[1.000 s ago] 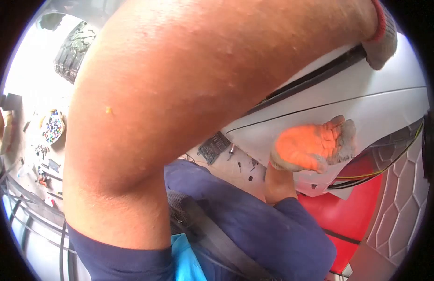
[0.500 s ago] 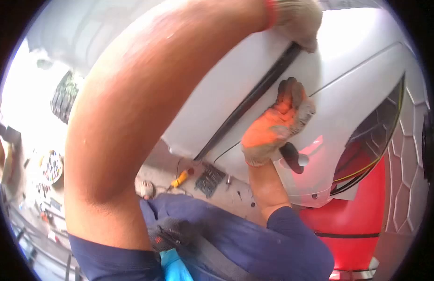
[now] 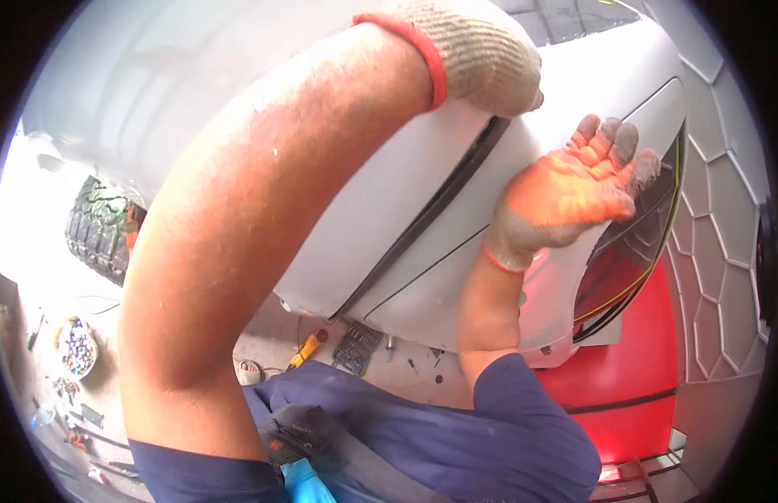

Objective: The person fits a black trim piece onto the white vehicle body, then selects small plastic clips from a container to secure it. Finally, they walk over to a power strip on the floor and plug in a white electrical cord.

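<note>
My left hand (image 3: 481, 63), in a ribbed knit work glove with a red cuff, bends over the white car body (image 3: 347, 260) at the top end of a long black strip (image 3: 431, 210). Its fingers point away from me and are mostly hidden behind the back of the glove. To the right, my right hand (image 3: 573, 184) is raised, palm toward me, in a glove with a worn orange palm coating. Its fingers are spread and hold nothing. In this view it overlaps the white bodywork beside a dark, rounded opening (image 3: 632, 243) with a yellow line along its edge.
A chunky black tyre (image 3: 99, 230) is at the left. On the floor lie a tool tray (image 3: 357, 348), a yellow-handled tool (image 3: 305, 350), several small parts and a round container (image 3: 77, 348) of colourful bits. A red surface (image 3: 624, 394) and hexagon-patterned panelling (image 3: 707, 277) are at right.
My right hand has moved right and its fingers have spread. My left hand sits lower and further left in view, still by the strip's top end. The whole view has shifted.
</note>
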The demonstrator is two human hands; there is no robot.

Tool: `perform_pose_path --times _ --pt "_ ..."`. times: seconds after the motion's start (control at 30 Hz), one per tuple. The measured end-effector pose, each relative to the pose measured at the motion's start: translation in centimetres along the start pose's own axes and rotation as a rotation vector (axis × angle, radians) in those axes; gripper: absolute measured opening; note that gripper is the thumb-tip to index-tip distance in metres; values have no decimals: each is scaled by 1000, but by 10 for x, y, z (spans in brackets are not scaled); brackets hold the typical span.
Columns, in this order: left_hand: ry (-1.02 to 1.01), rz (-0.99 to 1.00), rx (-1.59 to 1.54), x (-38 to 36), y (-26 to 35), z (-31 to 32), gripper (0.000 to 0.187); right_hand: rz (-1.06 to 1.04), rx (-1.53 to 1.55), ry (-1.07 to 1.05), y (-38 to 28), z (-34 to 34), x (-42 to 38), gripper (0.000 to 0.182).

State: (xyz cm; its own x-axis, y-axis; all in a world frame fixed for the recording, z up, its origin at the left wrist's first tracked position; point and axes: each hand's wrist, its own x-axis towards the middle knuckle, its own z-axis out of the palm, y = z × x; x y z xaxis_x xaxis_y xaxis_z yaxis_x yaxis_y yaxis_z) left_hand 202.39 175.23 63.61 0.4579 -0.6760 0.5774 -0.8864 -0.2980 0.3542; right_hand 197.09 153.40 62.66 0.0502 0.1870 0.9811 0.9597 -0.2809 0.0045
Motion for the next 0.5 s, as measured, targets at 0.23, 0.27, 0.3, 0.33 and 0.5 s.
perform_pose_path --times 0.23,0.27,0.3,0.33,0.5 --pt "48 5 -54 -4 -9 -3 37 -142 -131 138 -11 22 -2 75" --pt "67 51 -66 -5 -6 -3 35 -36 -117 78 2 24 -13 75" --pt "-35 67 60 11 -12 -1 29 76 -100 20 13 27 -22 76" --pt "-37 52 79 10 -16 3 29 172 -45 -26 30 39 -29 78" --pt "190 66 287 23 -1 20 27 156 -69 -60 22 49 -18 73"
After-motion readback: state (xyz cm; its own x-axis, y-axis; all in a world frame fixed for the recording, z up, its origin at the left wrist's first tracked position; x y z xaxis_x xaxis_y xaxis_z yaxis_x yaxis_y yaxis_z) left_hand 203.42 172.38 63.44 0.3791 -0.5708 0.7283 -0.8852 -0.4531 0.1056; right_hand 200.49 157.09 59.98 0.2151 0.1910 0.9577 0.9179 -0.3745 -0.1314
